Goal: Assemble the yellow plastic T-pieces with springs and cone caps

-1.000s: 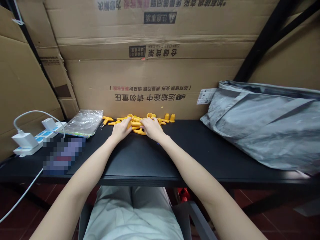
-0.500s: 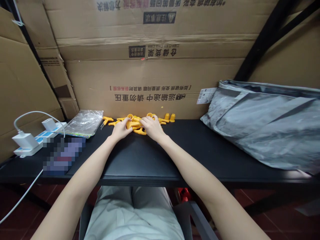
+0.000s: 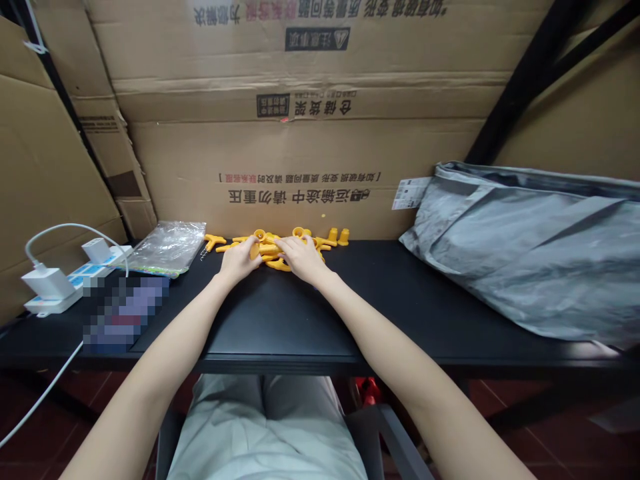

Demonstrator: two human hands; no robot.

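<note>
My left hand [image 3: 239,260] is closed, thumb and fingers pinching the round end of a yellow plastic part [image 3: 269,249]. From the other side, my right hand [image 3: 301,256] curls its fingers over the same part. Around and behind both hands lies a heap of yellow plastic pieces, among them a ring-shaped cup [image 3: 259,235] and a curved piece [image 3: 278,265] in front. Left of the heap is a yellow T-shaped handle [image 3: 215,241] with a thin metal spiral beside it. Two small yellow caps [image 3: 343,237] stand upright to the right. My fingers hide part of the heap.
On the black table [image 3: 285,320], a clear plastic bag [image 3: 170,245] and a white power strip [image 3: 77,279] with chargers lie left, near a blurred-out flat object [image 3: 127,313]. A grey fabric bag [image 3: 525,253] fills the right. Cardboard [image 3: 300,147] stands behind.
My left hand has shifted slightly left and covers a little more of the part's round end. Both hands keep their grip; the loose yellow pieces lie as before.
</note>
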